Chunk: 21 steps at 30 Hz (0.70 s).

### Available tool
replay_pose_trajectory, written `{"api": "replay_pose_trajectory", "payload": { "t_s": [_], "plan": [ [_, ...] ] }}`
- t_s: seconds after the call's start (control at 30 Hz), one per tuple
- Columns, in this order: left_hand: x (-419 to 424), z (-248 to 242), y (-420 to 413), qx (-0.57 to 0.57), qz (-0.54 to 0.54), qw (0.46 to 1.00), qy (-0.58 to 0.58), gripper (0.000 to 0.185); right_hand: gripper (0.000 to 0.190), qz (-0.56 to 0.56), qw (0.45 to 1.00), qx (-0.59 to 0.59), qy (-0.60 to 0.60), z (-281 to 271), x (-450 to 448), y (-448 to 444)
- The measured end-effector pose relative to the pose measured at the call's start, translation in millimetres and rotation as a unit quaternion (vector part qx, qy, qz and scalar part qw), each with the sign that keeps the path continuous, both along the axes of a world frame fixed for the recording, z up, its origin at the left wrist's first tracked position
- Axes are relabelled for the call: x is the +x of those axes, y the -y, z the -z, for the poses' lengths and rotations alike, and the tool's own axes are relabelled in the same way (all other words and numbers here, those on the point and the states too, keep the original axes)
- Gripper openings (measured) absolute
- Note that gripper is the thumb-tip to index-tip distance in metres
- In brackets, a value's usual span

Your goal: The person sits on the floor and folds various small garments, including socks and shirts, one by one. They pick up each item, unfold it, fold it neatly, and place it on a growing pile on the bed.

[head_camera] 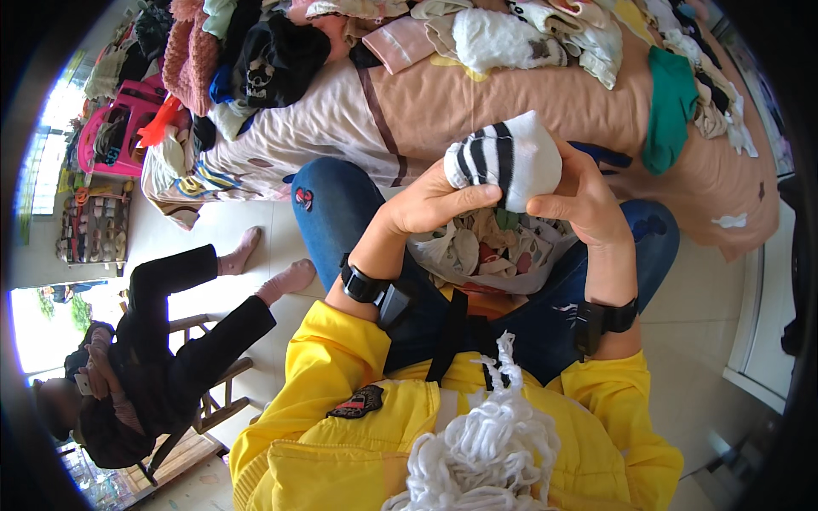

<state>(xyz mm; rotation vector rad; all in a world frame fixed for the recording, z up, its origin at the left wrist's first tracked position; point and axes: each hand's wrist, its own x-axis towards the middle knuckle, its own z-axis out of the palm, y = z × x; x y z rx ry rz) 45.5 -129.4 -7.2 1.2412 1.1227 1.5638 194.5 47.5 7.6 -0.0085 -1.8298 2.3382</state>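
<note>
Both of my hands hold a small folded white sock [533,156] with black stripes at one end. My left hand [431,203] grips its striped end, thumb in front and fingers hidden behind. Its plain white end is in my right hand [585,198], with that thumb at the lower edge. Below the sock, a white plastic bag [533,281] full of crumpled small cloth items rests between my knees. The near side of a bed [441,102] with a peach and pale cover lies just beyond the sock.
Piled clothes [505,38] lie along the bed, with a green cloth piece [671,108] hanging over its edge. A pink plastic chair [108,137] stands at far left. To my left a person [160,358] sits on a wooden chair [220,409], holding a phone [83,384].
</note>
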Motion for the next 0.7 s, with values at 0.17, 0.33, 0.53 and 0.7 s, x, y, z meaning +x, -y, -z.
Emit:
{"api": "replay_pose_trajectory", "payload": {
  "t_s": [0.17, 0.33, 0.53, 0.7],
  "plan": [
    [-3, 0, 3, -0.041, 0.022, 0.999, 0.028, 0.046, 0.102, -0.022, 0.999, 0.025, 0.008, 1, 3, -1],
    [-2, 7, -1, -0.057, -0.027, 0.998, 0.031, 0.044, 0.094, 0.007, 0.994, 0.106, 0.028, 2, -1, 6],
    [-2, 11, -11, -0.058, -0.110, 0.992, -0.027, 0.042, 0.073, 0.300, 0.892, 0.334, -0.060, 10, -19, 18],
    [-1, 12, -18, -0.014, -0.136, 0.989, -0.055, 0.039, 0.079, 0.285, 0.907, 0.305, -0.053, 7, -21, 24]
  ]
}}
